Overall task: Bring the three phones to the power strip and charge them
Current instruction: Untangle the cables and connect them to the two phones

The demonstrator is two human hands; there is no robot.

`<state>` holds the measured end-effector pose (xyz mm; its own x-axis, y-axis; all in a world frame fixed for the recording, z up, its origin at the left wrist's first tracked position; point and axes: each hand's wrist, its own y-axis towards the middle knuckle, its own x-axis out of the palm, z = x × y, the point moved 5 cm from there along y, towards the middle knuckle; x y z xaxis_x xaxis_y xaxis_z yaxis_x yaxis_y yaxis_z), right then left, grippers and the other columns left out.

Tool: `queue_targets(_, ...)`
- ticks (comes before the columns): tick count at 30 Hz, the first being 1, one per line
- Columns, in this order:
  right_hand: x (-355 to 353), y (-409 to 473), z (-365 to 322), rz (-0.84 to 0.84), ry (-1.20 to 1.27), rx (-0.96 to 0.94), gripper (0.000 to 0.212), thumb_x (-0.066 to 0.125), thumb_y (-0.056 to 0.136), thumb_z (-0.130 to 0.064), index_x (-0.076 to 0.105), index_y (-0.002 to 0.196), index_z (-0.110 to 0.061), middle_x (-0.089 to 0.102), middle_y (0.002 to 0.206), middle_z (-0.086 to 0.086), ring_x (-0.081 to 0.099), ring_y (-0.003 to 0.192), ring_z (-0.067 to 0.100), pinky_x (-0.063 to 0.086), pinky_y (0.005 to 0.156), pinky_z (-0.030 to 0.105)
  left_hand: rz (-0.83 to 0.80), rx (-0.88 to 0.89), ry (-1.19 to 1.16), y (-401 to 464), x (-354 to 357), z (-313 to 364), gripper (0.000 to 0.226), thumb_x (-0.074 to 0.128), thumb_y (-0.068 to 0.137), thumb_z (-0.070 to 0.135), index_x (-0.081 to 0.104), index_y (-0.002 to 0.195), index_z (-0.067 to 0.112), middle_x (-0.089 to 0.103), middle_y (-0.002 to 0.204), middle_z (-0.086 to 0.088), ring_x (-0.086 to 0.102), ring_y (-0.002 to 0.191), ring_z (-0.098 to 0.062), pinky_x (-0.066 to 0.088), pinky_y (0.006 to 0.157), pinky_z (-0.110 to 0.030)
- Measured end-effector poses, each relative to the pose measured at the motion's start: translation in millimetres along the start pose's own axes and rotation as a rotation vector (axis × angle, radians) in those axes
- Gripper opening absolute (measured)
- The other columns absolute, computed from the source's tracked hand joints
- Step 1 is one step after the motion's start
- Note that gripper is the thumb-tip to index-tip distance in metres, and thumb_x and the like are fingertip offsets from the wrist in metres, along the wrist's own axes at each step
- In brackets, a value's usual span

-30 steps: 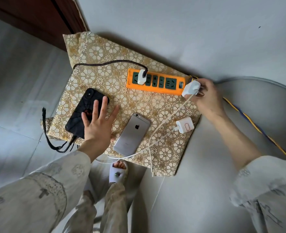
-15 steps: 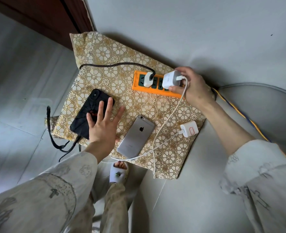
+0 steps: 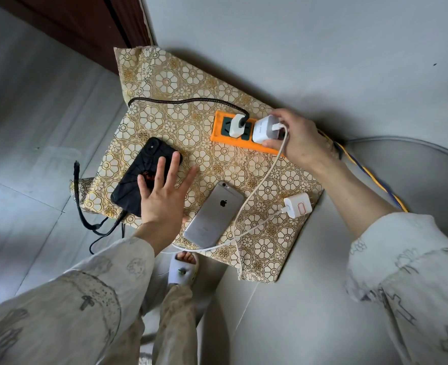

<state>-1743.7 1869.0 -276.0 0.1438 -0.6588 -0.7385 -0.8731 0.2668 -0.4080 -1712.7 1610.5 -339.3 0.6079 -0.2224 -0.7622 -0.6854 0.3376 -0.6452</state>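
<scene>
the right hand (image 3: 300, 138) has its grip clenched on a white charger (image 3: 266, 129), pressed at the orange power strip (image 3: 219, 134) just beside a plugged white adapter (image 3: 236, 125) with a black cable. the left hand (image 3: 162, 193) is released, fingers spread, resting partly on the black phone (image 3: 138, 175). the silver phone (image 3: 213, 214) lies face down beside it on the gold floral cloth (image 3: 170, 83), a white cable crossing it. another white charger (image 3: 297, 205) lies loose at the cloth's right edge.

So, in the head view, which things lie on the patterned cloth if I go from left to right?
Black phone → left hand → silver phone → loose white charger.
</scene>
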Motion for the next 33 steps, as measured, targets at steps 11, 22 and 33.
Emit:
queue_targets(11, 11, 2, -16, 0.068, -0.159, -0.143, 0.057, 0.075, 0.071, -0.007, 0.054, 0.123, -0.004, 0.063, 0.119, 0.014, 0.061, 0.104, 0.024, 0.036, 0.082, 0.013, 0.003, -0.004, -0.003, -1, 0, 0, 0.117, 0.069, 0.077, 0.025, -0.036, 0.127, 0.042, -0.047, 0.135, 0.004, -0.025, 0.139, -0.025, 0.003, 0.112, -0.059)
queue_targets(22, 22, -7, -13, 0.046, -0.103, 0.004, 0.066, 0.069, 0.078, -0.006, 0.039, 0.137, -0.011, 0.055, 0.13, 0.011, 0.052, 0.118, 0.025, 0.04, 0.099, 0.034, 0.019, 0.013, -0.009, -1, -2, 0, 0.115, 0.068, 0.079, 0.022, -0.035, 0.127, 0.041, -0.038, 0.147, 0.0, -0.027, 0.139, -0.026, 0.003, 0.112, -0.06)
queue_targets(33, 106, -160, 7, -0.013, -0.07, 0.067, 0.019, 0.047, 0.091, -0.014, 0.062, 0.098, -0.005, 0.062, 0.098, 0.013, 0.058, 0.092, 0.027, 0.046, 0.083, 0.038, 0.085, 0.105, -0.112, -4, -6, 2, 0.094, 0.066, 0.081, 0.026, -0.003, 0.143, 0.038, -0.022, 0.154, -0.002, -0.019, 0.141, -0.026, -0.002, 0.11, -0.061)
